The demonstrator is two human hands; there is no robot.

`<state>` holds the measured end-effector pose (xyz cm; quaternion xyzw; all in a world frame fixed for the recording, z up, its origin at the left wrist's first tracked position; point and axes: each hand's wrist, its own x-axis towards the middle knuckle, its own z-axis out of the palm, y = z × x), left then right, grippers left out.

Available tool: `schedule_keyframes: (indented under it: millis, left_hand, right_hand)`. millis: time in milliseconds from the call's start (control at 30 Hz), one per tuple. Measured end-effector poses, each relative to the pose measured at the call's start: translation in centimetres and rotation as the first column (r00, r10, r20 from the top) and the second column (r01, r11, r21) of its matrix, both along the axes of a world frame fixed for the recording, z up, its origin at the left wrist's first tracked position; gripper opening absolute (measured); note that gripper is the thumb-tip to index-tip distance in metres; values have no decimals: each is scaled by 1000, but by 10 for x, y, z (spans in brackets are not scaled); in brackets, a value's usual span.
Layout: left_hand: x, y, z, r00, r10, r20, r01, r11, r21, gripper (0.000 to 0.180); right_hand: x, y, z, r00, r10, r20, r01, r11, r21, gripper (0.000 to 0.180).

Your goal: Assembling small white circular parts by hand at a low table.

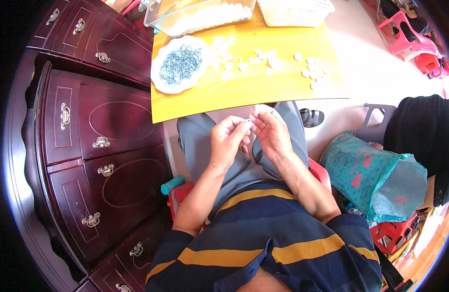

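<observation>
Both hands up over my lap, just below the near edge of the yellow table [244,92]. Left hand [228,141] has thumb and forefinger pinched on a small white piece [246,125]; the other fingers are curled in. Right hand [271,132] meets it fingertip to fingertip, also closed in a pinch on the same spot. Can't tell if the right holds a second bit; it's too small and the fingers cover it.

Handling, my read: the piece is tiny and light, looks like rigid plastic. Weight isn't the issue. Slipping out of the pinch is, and anything dropped lands in my lap or on the floor. Best hold is fingertip pads on opposite edges, firm but not crushing, with the face left exposed for the other hand.

Supply on the table: white plate [178,64] heaped with small blue-grey metal bits, probably screws or pins, at the left side. Scattered white pieces [273,63] lie loose across the middle and right of the table, well apart from my hands. Clear tub [200,17] with more white pieces sits at the far edge, white basket [295,12] beside it.

Dark wooden cabinet [98,146] on my left, teal bag [365,170] on my right, pink chair [409,34] further off.
</observation>
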<state>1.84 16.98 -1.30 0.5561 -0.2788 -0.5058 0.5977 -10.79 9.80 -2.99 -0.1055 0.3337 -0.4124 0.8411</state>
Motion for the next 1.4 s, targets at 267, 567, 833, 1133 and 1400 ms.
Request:
schedule_keyframes:
  millis: [267,567,833,1133,1400]
  left_hand:
    - [19,2,-4,999,33,-15,-33,999,-14,13]
    - [29,7,-11,998,26,-53,-24,999,29,13]
    - [39,9,-11,995,65,-75,-63,998,21,14]
    - [75,30,-22,987,152,-42,-148,985,83,14]
    - [89,47,-33,984,174,-48,-165,974,155,14]
  right_hand:
    - [-8,-11,4,979,-40,-202,-9,972,-235,13]
    - [-20,-61,19,993,-8,-119,-18,976,-218,8]
    - [-14,-92,14,678,-332,-656,-386,600,-701,14]
    - [-20,-108,16,274,-648,-710,-772,292,-564,8]
    - [-16,-111,12,347,-609,-713,-672,368,-642,9]
